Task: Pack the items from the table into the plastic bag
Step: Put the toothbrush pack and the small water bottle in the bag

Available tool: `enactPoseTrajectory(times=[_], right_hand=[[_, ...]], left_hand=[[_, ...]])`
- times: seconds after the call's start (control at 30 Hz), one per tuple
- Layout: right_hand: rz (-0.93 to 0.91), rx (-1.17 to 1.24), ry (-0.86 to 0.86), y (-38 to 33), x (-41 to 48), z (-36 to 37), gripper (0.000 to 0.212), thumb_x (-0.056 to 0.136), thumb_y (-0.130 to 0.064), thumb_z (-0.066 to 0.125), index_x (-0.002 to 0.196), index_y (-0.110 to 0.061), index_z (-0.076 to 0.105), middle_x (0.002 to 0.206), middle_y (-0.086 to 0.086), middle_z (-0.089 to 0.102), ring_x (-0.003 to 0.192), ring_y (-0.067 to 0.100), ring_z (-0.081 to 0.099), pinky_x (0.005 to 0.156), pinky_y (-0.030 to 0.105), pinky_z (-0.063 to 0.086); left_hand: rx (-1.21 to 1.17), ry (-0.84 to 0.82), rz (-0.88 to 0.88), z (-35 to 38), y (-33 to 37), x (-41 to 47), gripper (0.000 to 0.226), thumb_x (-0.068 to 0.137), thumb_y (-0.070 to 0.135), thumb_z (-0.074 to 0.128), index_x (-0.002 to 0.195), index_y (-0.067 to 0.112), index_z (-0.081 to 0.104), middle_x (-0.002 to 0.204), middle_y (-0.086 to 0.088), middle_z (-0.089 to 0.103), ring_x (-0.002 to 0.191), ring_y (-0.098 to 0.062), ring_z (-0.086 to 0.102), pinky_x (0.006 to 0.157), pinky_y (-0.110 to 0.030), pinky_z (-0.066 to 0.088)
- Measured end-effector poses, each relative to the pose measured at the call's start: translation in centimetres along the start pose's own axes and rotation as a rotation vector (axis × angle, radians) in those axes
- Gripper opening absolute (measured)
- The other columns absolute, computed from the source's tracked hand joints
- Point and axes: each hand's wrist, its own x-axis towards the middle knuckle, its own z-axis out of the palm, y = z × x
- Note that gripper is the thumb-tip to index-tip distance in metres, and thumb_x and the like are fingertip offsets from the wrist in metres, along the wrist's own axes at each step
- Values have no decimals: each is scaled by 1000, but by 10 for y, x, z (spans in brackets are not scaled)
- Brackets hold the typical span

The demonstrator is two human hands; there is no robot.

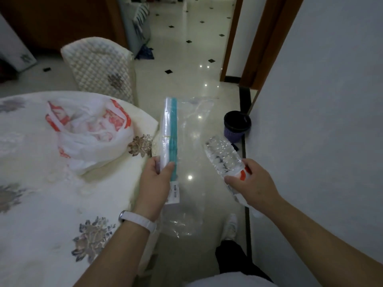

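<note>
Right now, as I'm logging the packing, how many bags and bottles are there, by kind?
clear zip bag, held by the left hand: 1
white and red shopping bag, on the table: 1
plastic bottle, held by the right hand: 1
Total: 3

Zip bag [186, 141] in left hand [154, 183], bottle [222, 156] in right hand [250, 183] just right of it; carrier bag [89, 137] on table [41, 204] left of and beyond left hand, chair [99, 67] behind table, bin [237, 125] on floor beyond right hand.
</note>
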Motion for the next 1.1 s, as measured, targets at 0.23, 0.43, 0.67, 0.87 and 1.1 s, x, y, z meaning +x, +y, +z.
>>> enactPoseTrajectory(times=[0.23, 0.43, 0.67, 0.87, 1.1], right_hand=[[-71, 76, -123, 8, 145, -22, 53, 66, -54, 73, 111, -30, 58, 94, -9, 65, 82, 14, 64, 70, 34, 55], [-148, 102, -211, -2, 253, -66, 25, 73, -33, 79, 87, -35, 58, 78, -14, 66, 68, 4, 64, 57, 23, 50], [-203, 130, -330, -24, 337, -66, 27, 73, -30, 80, 92, -34, 60, 85, -14, 68, 74, 3, 65, 62, 23, 50], [-223, 79, -427, -50, 396, -36, 28, 72, -35, 80, 93, -36, 61, 85, -16, 69, 71, -3, 63, 60, 16, 47], [-254, -36, -483, -88, 486, -2, 28, 73, -32, 80, 93, -35, 61, 84, -14, 69, 71, 0, 64, 63, 21, 50]], left_hand=[[4, 194, -8, 54, 38, 88, 7, 94, 23, 64, 100, 21, 61, 99, -12, 69, 88, -35, 70, 76, -50, 59], [-22, 345, 32, 92, 84, 155, 11, 96, 25, 61, 105, 30, 58, 105, -2, 69, 90, -25, 71, 78, -43, 58], [-130, 516, 21, 97, 103, 211, 16, 96, 19, 60, 111, 17, 56, 109, -9, 68, 79, -18, 72, 67, -33, 55], [-172, 576, 6, 94, 90, 274, 23, 97, 20, 60, 118, 13, 55, 115, -12, 65, 91, -28, 71, 72, -37, 57], [-289, 660, 0, 82, 87, 373, 11, 96, 20, 61, 99, 30, 55, 99, 1, 66, 84, -23, 69, 72, -38, 56]])
